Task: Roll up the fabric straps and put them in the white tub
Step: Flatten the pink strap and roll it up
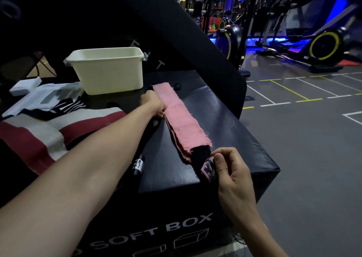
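A pink fabric strap lies folded in long layers on top of a black soft box. Its near end is black with a pink printed tab. My right hand pinches that tab at the box's front edge. My left hand reaches far forward and presses on the strap's left edge near its far end. A black strap with a printed label lies under my left forearm. The white tub stands upright at the back left of the box, beyond my left hand.
A striped red, white and black bag and white packaging lie left of the straps. A black padded panel leans behind the tub. Exercise bikes stand on the gym floor to the right.
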### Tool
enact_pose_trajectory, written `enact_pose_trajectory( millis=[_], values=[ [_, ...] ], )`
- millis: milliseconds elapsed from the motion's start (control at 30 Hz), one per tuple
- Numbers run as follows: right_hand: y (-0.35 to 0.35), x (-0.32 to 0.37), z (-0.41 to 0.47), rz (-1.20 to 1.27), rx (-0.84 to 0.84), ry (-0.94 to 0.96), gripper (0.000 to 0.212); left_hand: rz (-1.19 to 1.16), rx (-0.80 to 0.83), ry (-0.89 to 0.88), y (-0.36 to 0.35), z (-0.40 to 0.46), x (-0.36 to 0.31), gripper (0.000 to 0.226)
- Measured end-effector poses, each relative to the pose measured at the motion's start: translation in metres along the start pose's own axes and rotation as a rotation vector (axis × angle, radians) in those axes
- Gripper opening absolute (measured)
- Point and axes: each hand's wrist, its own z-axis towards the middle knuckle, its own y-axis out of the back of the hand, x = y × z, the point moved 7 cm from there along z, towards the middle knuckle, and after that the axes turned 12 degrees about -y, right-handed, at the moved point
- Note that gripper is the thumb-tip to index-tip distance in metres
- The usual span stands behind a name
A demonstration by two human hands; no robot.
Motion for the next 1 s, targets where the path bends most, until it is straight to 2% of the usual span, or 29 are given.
enact_pose_trajectory(
  millis=[67,133,200,333,400,500,667,833,1000],
  values=[
    [-0.001,0.000,0.000,0.008,-0.006,0.001,0.010,-0.019,0.056,-0.036,0.001,-0.005,-0.009,0.019],
    [-0.002,0.000,-0.001,0.018,-0.014,0.002,0.007,0.006,0.154,-0.106,-0.001,-0.013,-0.021,0.038],
    [-0.002,-0.001,-0.001,0.023,-0.010,-0.003,0.007,0.113,0.250,-0.180,0.000,-0.023,-0.031,0.049],
    [-0.003,0.001,-0.003,0.033,0.001,-0.007,0.009,0.332,0.338,-0.251,0.006,-0.046,-0.036,0.047],
    [-0.004,0.003,-0.004,0.044,-0.003,0.006,0.012,0.353,0.403,-0.219,0.002,-0.055,-0.030,0.050],
    [-0.009,0.007,-0.006,0.042,0.005,0.024,0.013,0.261,0.468,-0.192,-0.010,-0.068,-0.028,0.041],
    [-0.015,0.011,-0.009,0.070,0.029,0.022,0.011,0.151,0.391,-0.146,-0.016,-0.077,-0.022,0.035],
    [-0.015,0.016,-0.015,0.129,0.068,0.035,0.011,0.255,0.299,-0.120,-0.012,-0.077,-0.014,0.025],
    [-0.017,0.014,-0.021,0.147,0.055,0.017,0.012,0.323,0.195,-0.177,-0.015,-0.080,-0.009,0.049]
  ],
)
